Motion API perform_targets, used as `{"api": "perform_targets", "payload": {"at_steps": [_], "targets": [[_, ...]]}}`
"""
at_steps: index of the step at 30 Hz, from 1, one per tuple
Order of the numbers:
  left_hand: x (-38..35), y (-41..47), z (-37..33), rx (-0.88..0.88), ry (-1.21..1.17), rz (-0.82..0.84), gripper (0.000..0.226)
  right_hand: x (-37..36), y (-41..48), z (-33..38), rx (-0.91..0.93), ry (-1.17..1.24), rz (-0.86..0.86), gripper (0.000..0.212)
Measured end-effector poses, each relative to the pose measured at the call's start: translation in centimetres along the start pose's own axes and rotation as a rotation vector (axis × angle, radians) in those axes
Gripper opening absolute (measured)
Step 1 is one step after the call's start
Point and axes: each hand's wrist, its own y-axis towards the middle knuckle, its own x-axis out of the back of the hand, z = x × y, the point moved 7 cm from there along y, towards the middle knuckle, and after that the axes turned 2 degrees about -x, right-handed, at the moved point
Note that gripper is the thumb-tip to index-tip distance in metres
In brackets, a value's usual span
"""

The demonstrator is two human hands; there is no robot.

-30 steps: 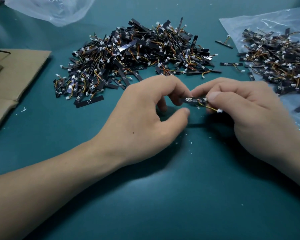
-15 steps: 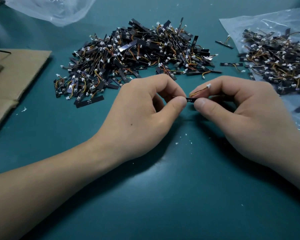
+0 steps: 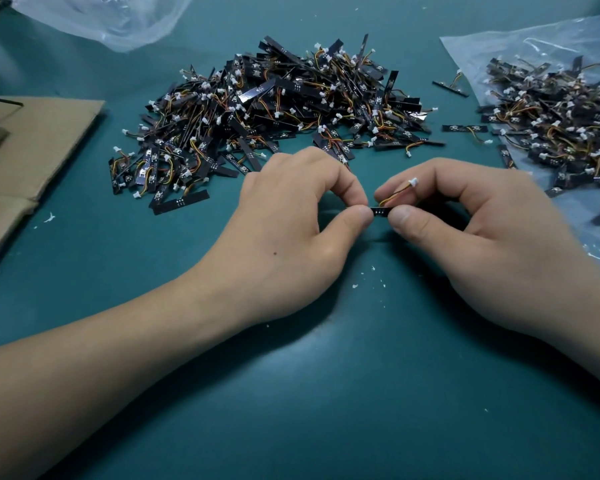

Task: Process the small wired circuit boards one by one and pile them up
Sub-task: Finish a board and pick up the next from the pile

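Observation:
A small black circuit board (image 3: 381, 211) with an orange-yellow wire and a white connector (image 3: 413, 182) is held above the teal mat. My left hand (image 3: 291, 230) pinches its left end between thumb and forefinger. Its right end is pinched the same way by my right hand (image 3: 482, 233). Only a short middle stretch of the board shows between my thumbs. A large pile of similar wired boards (image 3: 274, 112) lies behind my left hand. Another pile (image 3: 561, 119) lies on a clear plastic bag at the right.
Flat cardboard (image 3: 32, 150) lies at the left edge of the teal mat (image 3: 326, 393). A clear plastic bag (image 3: 111, 19) sits at the top left. A few loose boards (image 3: 465, 128) lie between the piles. White crumbs (image 3: 371, 275) dot the mat below my hands.
The board was turned over between my fingers: its white connector went from hanging below my right thumb to sticking up above it. My left thumb closed onto the board's left end.

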Motion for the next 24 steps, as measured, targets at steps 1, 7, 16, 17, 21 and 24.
{"api": "perform_targets", "payload": {"at_steps": [1, 7, 16, 17, 21, 24], "targets": [[-0.13, -0.01, -0.06, 0.002, 0.021, 0.017, 0.007, -0.06, 0.01, 0.02, 0.002, -0.006, 0.011, 0.005], [-0.54, -0.1, 0.02, 0.003, 0.075, 0.07, 0.007, -0.22, -0.02, 0.05, 0.012, -0.074, 0.033, 0.007], [-0.84, -0.14, 0.07, -0.039, 0.103, 0.067, 0.006, -0.46, -0.05, 0.03, 0.042, -0.091, 0.037, 0.009], [-0.77, -0.14, 0.08, -0.04, 0.088, 0.055, 0.006, -0.37, -0.06, -0.02, 0.034, -0.079, 0.029, 0.009], [-0.71, -0.15, 0.21, -0.046, 0.092, 0.049, 0.005, -0.3, -0.08, 0.07, 0.04, -0.087, 0.027, 0.011], [-0.63, -0.11, 0.35, -0.039, 0.095, 0.041, 0.006, -0.22, -0.01, -0.01, 0.033, -0.101, 0.031, 0.012]]}}
